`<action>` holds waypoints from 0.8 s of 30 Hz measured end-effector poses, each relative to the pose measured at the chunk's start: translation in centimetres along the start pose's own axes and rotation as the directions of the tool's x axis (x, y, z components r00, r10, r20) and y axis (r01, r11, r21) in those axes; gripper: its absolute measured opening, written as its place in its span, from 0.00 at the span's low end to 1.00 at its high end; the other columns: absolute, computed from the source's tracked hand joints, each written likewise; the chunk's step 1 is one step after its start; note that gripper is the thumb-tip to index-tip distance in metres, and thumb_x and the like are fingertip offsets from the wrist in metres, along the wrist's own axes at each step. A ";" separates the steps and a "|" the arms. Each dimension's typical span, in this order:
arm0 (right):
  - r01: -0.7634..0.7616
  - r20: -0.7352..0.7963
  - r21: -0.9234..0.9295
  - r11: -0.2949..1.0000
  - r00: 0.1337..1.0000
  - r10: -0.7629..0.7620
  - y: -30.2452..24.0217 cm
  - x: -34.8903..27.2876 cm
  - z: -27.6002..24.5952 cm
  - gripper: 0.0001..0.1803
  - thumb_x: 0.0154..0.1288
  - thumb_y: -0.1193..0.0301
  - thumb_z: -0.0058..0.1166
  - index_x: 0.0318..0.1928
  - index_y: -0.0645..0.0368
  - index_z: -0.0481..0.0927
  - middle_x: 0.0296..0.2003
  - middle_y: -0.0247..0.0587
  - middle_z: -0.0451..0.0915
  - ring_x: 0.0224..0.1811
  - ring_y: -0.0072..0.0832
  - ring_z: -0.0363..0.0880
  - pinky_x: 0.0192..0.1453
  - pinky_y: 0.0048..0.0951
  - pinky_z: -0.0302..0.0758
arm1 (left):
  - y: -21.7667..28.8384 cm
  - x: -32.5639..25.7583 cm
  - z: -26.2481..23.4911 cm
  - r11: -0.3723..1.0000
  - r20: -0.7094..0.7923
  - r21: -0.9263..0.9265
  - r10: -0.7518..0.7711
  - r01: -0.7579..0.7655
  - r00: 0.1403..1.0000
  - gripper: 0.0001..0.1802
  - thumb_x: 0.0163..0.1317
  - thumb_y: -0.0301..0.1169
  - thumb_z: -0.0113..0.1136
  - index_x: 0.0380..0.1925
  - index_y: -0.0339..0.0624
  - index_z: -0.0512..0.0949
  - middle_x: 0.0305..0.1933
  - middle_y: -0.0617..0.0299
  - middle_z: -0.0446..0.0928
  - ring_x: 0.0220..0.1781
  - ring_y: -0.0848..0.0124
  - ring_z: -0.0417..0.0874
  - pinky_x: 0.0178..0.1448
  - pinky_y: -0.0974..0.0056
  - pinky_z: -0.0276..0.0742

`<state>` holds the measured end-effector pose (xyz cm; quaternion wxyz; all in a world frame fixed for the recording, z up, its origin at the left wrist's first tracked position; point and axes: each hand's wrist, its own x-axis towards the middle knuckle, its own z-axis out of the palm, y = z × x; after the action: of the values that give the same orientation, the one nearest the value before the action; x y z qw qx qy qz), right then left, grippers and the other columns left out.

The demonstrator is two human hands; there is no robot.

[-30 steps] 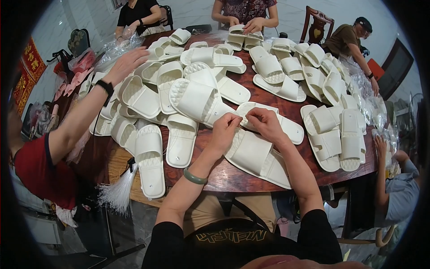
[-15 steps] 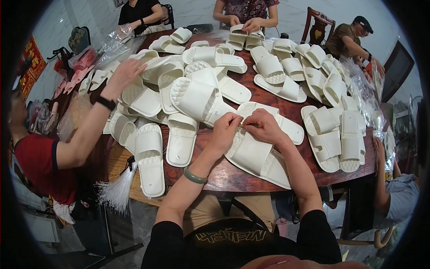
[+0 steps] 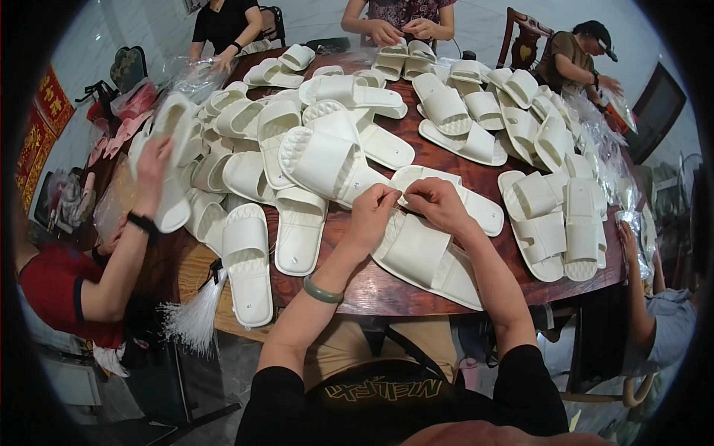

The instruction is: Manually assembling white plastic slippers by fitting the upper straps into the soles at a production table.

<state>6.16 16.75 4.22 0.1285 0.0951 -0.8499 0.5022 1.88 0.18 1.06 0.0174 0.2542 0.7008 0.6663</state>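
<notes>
Both my hands meet over the near middle of the table, fingertips almost touching. My left hand [image 3: 374,213], below a green bangle [image 3: 323,291], is closed in a pinch. Close beside it my right hand [image 3: 437,206] pinches too. Whatever is between the fingers is too small to make out. Under the hands lies a white slipper [image 3: 415,248] with a broad strap, its sole pointing toward me at the right. Another white slipper [image 3: 324,161] rests on the pile just beyond my left hand. A white sole [image 3: 482,213] shows past my right hand.
White slippers [image 3: 446,108] are heaped over the dark wooden table [image 3: 357,290]. At its near left edge hangs a bundle of thin white strands [image 3: 197,316]. A co-worker's hand [image 3: 155,160] holds slippers at left. Clear plastic bags [image 3: 601,149] lie at right. Other people sit around.
The co-worker at left has lifted white slippers off the pile and moved them left. Across the table, a person's hands have come up off the slippers. My hands stay nearly in place, still pinching.
</notes>
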 end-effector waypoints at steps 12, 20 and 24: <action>-0.037 0.010 0.041 0.998 0.999 0.037 -0.1 0.0 -0.1 0.06 0.51 0.71 0.57 0.28 0.60 0.80 0.23 0.42 0.79 0.26 0.37 0.74 0.34 0.34 0.70 | 0.0 0.1 0.0 1.000 -0.016 0.009 0.013 -0.013 1.000 0.07 0.61 0.28 0.56 0.31 0.33 0.77 0.26 0.64 0.77 0.29 0.79 0.73 0.35 0.73 0.70; -0.143 -0.035 0.162 0.976 0.988 0.151 0.6 -0.2 -0.2 0.04 0.51 0.72 0.60 0.29 0.58 0.82 0.25 0.38 0.78 0.31 0.31 0.71 0.36 0.31 0.69 | 0.3 0.0 0.2 1.000 -0.008 -0.020 0.003 -0.004 1.000 0.07 0.61 0.28 0.55 0.31 0.33 0.77 0.26 0.65 0.76 0.29 0.80 0.73 0.36 0.73 0.70; 0.286 0.153 -0.371 0.883 0.957 -0.246 -1.0 0.1 -0.5 0.07 0.55 0.71 0.56 0.31 0.61 0.80 0.26 0.37 0.80 0.26 0.28 0.74 0.34 0.28 0.70 | 0.2 0.0 -0.1 1.000 -0.019 0.005 0.011 -0.011 1.000 0.07 0.61 0.27 0.55 0.31 0.33 0.77 0.27 0.65 0.77 0.30 0.80 0.73 0.36 0.73 0.70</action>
<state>6.45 16.75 5.30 0.1694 0.2088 -0.9168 0.2953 1.94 0.05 1.23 0.0063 0.2519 0.7011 0.6670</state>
